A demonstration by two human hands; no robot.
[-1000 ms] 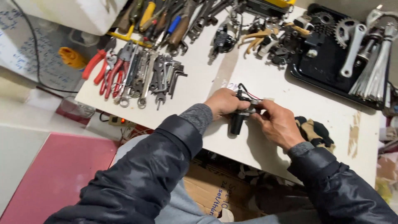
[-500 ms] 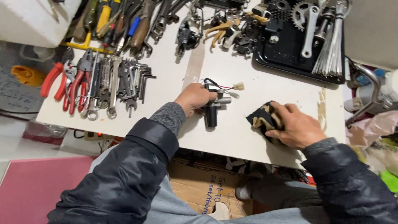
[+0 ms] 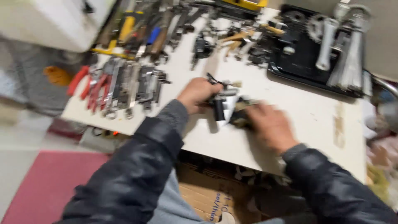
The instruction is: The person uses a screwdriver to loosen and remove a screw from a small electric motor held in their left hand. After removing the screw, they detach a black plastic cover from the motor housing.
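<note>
My left hand (image 3: 197,94) grips a small black bike part with thin wires (image 3: 220,104) on the white table (image 3: 306,112). My right hand (image 3: 268,124) is blurred with motion and presses a dark, dirty rag (image 3: 242,117) against that part. Both arms wear dark jacket sleeves. The part's shape is hard to make out through the blur.
Rows of wrenches and red-handled pliers (image 3: 97,85) lie at the table's left. More tools with yellow and blue handles (image 3: 137,29) sit at the back. A black tray (image 3: 309,62) with cranks and spokes stands back right. A cardboard box (image 3: 207,199) sits under the table.
My right hand picked up the rag from the table's right side and brought it left to the part. My left hand kept hold of the part.
</note>
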